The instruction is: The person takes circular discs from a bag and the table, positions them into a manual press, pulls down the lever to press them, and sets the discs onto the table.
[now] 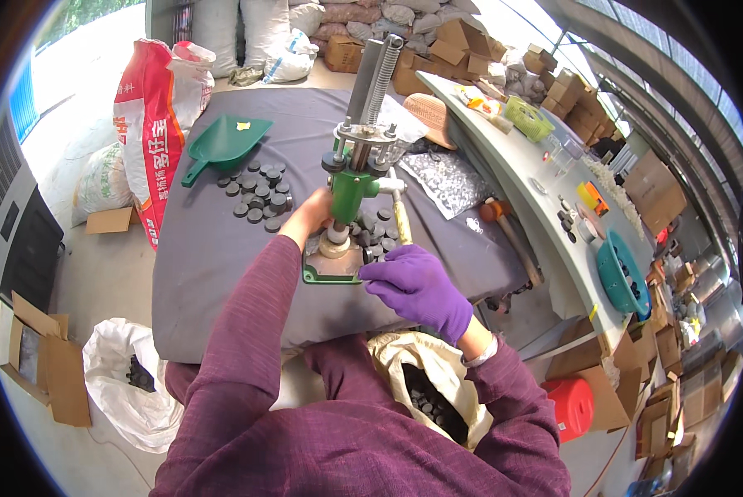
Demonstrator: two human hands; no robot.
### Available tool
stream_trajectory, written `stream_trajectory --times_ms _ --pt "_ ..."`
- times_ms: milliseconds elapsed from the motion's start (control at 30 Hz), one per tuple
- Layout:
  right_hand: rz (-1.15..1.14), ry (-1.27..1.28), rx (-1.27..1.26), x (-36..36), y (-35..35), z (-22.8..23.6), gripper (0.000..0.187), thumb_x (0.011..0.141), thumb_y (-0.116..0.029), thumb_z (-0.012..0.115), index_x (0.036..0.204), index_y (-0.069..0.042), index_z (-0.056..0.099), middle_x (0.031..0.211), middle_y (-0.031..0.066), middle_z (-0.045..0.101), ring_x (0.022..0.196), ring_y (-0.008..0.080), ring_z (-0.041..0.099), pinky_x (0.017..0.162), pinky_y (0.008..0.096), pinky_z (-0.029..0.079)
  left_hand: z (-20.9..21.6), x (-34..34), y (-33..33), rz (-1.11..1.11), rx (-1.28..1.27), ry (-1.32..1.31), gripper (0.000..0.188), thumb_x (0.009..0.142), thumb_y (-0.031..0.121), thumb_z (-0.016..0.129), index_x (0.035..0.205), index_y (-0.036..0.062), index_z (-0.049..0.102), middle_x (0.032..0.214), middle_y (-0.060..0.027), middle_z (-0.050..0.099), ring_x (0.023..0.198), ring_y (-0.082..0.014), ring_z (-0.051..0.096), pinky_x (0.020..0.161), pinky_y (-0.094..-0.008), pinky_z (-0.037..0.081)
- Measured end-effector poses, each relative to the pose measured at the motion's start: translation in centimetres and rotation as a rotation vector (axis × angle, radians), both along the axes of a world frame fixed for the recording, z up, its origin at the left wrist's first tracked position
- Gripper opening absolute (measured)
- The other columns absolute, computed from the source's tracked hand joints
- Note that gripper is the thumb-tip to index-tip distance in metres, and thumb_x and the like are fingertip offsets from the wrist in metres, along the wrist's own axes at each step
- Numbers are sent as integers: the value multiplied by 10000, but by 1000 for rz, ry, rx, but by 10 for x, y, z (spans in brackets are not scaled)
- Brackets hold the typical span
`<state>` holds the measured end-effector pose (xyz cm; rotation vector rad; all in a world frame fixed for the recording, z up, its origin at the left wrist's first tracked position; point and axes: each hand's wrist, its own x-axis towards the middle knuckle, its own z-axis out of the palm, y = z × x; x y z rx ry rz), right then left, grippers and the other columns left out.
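A green hand press [352,199] with a tall spring column stands on the grey cloth-covered table in front of me. My left hand [312,214], bare, reaches to the left side of its body; the fingers are mostly hidden behind the press. My right hand [417,288], in a purple glove, is at the right of the press base [330,267], fingers drawn together and pointing left. Whatever they hold is hidden. The tip of the press's pale lever handle [402,219] comes down to the glove. Black round discs [260,196] lie left of the press, and more discs [378,236] behind its base.
A green dustpan [226,142] lies at the far left of the table, a bag of dark pieces [448,180] and a hammer [504,224] at the right. An open sack of discs [429,398] sits below my right arm. A white side table [545,166] runs along the right.
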<state>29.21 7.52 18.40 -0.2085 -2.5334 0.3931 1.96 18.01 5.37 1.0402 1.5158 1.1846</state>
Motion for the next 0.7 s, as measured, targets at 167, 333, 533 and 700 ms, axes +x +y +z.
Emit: stream_trajectory --times_ms 167,333,533,700 --pt "0 26 -35 2 7 -2 196 808 -183 727 983 -96 709 678 67 604 686 277 582 792 384 465 5 20 3 -209 170 -551 333 980 284 494 1096 -13 591 971 -119 667 771 -197 669 699 -320 565" --pt "25 35 -53 1 7 -1 196 808 -179 726 983 -93 706 701 77 612 717 283 586 785 388 464 15 17 -6 -246 95 -621 342 964 257 522 1118 -41 590 994 -130 666 808 -219 668 699 -334 565" --pt "17 34 -66 -4 1 1 180 809 -184 727 968 -99 716 735 81 634 757 285 598 802 384 471 -10 -15 -24 -227 545 -101 286 954 158 515 1150 -39 582 1013 -106 658 890 -248 678 784 -361 552" --pt "-29 56 -77 6 7 -5 185 811 -194 731 971 -102 720 772 79 654 805 291 611 805 384 482 7 -17 -77 215 283 -385 323 884 38 546 1190 -60 580 1030 -150 688 794 -202 688 681 -296 551"
